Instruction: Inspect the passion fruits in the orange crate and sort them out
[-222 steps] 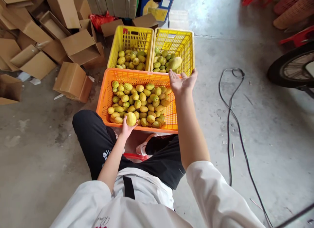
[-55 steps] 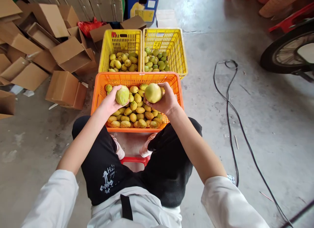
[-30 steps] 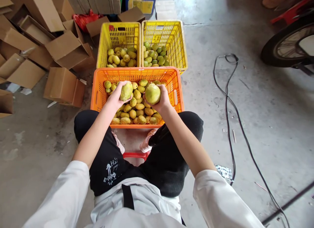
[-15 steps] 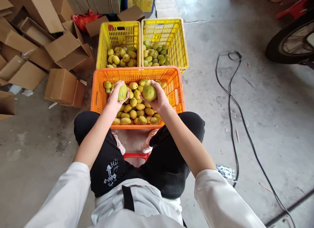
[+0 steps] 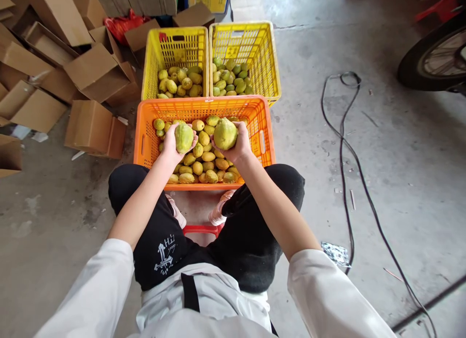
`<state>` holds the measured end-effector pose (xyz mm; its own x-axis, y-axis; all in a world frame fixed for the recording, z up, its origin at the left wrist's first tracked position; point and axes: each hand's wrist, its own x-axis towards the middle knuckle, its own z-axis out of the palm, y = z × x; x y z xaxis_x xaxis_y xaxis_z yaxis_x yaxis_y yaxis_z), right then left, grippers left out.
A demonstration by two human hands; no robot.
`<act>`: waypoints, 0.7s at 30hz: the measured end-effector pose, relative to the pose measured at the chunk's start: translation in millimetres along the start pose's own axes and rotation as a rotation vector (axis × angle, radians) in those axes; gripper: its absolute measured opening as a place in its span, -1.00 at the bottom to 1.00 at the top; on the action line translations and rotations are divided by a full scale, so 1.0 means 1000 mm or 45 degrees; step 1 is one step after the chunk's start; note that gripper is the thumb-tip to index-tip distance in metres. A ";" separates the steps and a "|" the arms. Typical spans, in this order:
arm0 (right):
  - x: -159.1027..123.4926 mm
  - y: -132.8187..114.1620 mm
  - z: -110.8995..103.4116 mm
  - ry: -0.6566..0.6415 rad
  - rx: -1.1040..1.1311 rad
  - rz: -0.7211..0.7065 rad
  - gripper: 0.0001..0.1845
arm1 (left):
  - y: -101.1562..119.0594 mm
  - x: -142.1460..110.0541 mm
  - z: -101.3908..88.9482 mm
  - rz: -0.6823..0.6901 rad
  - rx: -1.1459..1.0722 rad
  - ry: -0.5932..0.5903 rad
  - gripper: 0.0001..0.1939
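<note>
Over the orange crate (image 5: 204, 186) I hold one green-yellow fruit in each hand, apparently papayas. My left hand (image 5: 170, 145) cups a ridged papaya (image 5: 184, 138), its fingers curled round the far side. A rounder papaya (image 5: 225, 134) rests in my right hand (image 5: 241, 145), fingers beneath and thumb along its upper side. The two fruits are held apart at about the same height. Below them, many yellow and green papayas (image 5: 208, 156) lie heaped in the orange crate, partly hidden by my hands.
Beyond the orange crate stand a left yellow crate (image 5: 153, 56) and a right yellow crate (image 5: 267, 61), both holding fruit. Cardboard boxes (image 5: 91, 127) pile up at left. A black cable (image 5: 358, 175) lies on the floor at right, below a wheel (image 5: 433, 56). My knees flank the orange crate.
Both papayas have turned in my hands, showing other sides. My left hand has rolled palm-up and shifted slightly right. My right hand has moved slightly right too.
</note>
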<state>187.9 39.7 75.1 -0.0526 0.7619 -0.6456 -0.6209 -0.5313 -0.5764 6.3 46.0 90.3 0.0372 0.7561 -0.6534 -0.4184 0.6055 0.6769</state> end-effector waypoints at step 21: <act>-0.008 0.002 0.009 0.109 0.095 0.084 -0.86 | 0.003 -0.010 0.014 -0.135 -0.539 0.207 -0.90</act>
<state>180.1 35.9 83.4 -0.0306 0.6900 -0.7232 -0.6749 -0.5479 -0.4943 17.3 43.5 103.2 -0.0290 0.6266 -0.7788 -0.7547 0.4972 0.4281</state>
